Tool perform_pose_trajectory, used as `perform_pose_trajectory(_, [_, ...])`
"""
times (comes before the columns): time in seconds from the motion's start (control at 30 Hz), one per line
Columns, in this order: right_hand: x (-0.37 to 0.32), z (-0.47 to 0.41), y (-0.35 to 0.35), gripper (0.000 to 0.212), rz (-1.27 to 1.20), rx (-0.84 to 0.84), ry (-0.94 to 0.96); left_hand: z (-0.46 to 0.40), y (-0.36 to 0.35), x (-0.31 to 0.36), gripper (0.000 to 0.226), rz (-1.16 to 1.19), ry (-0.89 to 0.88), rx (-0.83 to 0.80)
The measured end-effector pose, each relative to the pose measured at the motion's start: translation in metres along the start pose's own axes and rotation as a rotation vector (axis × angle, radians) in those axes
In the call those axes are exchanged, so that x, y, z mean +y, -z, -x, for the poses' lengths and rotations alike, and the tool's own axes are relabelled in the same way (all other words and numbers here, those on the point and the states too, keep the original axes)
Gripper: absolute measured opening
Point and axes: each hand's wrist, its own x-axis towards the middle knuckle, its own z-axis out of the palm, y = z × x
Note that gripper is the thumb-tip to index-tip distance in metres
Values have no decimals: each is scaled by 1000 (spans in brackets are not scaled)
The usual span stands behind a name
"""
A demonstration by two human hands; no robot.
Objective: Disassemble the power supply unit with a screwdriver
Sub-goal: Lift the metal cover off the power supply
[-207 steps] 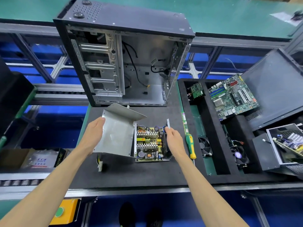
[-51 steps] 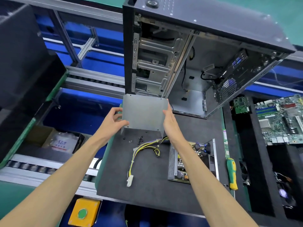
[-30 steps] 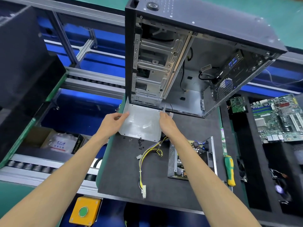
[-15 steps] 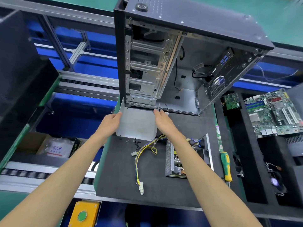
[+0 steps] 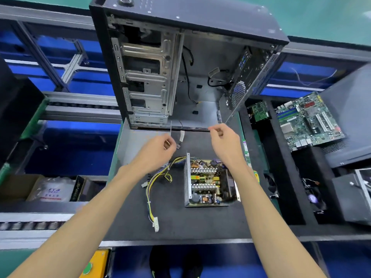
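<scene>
Cover plate (image 5: 133, 145) of grey metal lies flat left of the opened power supply unit (image 5: 208, 182), against the foot of the computer case (image 5: 180, 63). Left hand (image 5: 158, 152) hangs over this plate with loosely curled fingers and holds nothing. Yellow cables (image 5: 154, 189) run left from the unit. Right hand (image 5: 225, 144) is above the unit, also loosely curled and holding nothing. Screwdriver (image 5: 256, 175) is just right of the unit, mostly hidden by the right forearm.
</scene>
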Motion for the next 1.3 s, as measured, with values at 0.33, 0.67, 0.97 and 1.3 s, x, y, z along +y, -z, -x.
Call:
perform_pose_trajectory(0.33, [60, 33, 34, 40, 187, -48, -147, 19, -42, 13, 19, -289, 70, 94])
perform_pose_trajectory(0.67, [79, 44, 30, 32, 282, -171, -94, 31, -65, 24, 25, -252, 199, -92])
perform_pose_trajectory(0.97, [90, 43, 45, 31, 152, -197, -133, 34, -63, 35, 39, -484, 222, -59])
perform_pose_trajectory(1.3, [126, 45, 86, 25, 100, 15, -295, 50, -145, 109, 64, -647, -55, 167])
